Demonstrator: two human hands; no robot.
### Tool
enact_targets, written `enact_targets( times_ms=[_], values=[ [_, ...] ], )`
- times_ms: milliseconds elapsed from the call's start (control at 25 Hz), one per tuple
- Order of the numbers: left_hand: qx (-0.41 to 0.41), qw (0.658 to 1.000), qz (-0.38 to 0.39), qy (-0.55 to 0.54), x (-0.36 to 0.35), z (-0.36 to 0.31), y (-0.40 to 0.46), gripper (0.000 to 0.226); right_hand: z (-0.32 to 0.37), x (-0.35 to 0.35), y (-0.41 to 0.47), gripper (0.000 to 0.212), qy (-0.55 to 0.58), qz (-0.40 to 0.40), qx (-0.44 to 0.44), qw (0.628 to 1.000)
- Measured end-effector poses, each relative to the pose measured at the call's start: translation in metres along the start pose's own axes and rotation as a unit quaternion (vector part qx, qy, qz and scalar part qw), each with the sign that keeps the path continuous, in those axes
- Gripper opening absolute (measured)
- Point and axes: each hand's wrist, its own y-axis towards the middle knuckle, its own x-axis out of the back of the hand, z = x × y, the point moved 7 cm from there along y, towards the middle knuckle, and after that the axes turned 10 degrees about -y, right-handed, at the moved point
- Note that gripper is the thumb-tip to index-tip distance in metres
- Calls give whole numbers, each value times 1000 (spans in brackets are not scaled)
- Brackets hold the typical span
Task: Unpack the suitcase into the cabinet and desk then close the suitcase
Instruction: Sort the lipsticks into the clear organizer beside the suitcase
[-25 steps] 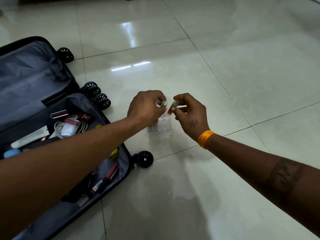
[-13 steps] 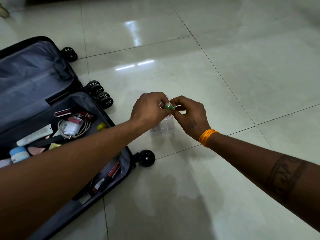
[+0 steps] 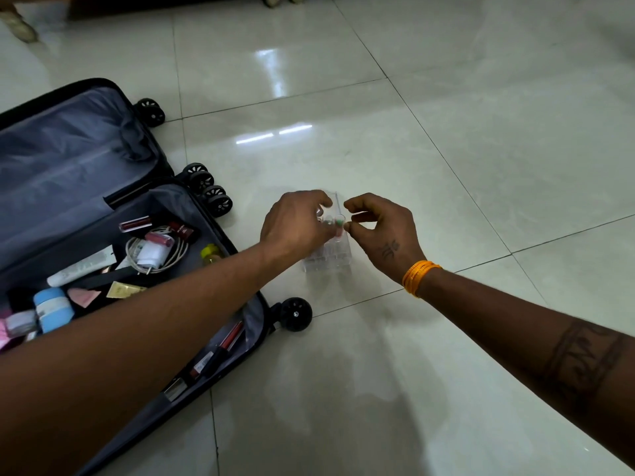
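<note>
A black suitcase (image 3: 103, 187) lies open on the floor at the left. Its lower half holds cosmetics, a white charger with cable (image 3: 151, 253), a blue-lidded jar (image 3: 53, 305) and a white tube (image 3: 80, 266). To its right a clear plastic organizer (image 3: 328, 261) stands on the tiles. A small red tube with a green cap (image 3: 339, 224) stands upright in it. My left hand (image 3: 295, 223) reaches over the organizer and pinches a second small tube beside the green cap. My right hand (image 3: 381, 231) hovers at the organizer's right, thumb and forefinger apart next to the green cap.
Red lip gloss tubes (image 3: 223, 348) lie along the suitcase's near wall, and a small yellow bottle (image 3: 210, 252) sits by its right wall. Suitcase wheels (image 3: 209, 192) stick out toward the organizer. Glossy pale floor tiles (image 3: 446, 132) spread to the right and behind. Furniture feet (image 3: 20, 27) show at the top edge.
Both hands lowered the two small tubes into the clear organizer. My right hand let go of the green-capped tube and its fingers spread. The view shifted slightly.
</note>
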Motion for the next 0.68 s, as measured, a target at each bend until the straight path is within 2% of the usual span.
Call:
enact_targets(
  times_ms=[120, 200, 280, 360, 440, 560, 680],
  values=[
    [34, 978, -30, -202, 17, -9, -8, 40, 11, 11, -6, 15, 16, -36, -19, 999],
    [97, 929, 19, -358, 15, -10, -14, 55, 19, 13, -12, 14, 55, -33, -44, 997],
    [123, 879, 77, -455, 7, -12, -19, 66, 30, 7, -16, 18, 68, 11, -56, 996],
    [104, 878, 99, -458, 1, -11, -24, 66, 38, 1, -14, 26, 9, 45, -55, 997],
    [78, 886, 107, -445, -3, -12, -26, 66, 44, -4, -13, 27, 2, 77, -61, 995],
    [63, 885, 115, -446, -3, -14, -26, 72, 48, -9, -17, 18, 101, 113, -92, 984],
    [46, 919, 99, -379, 7, -15, -27, 66, 45, 1, -15, 10, 166, 93, -107, 976]
  ],
)
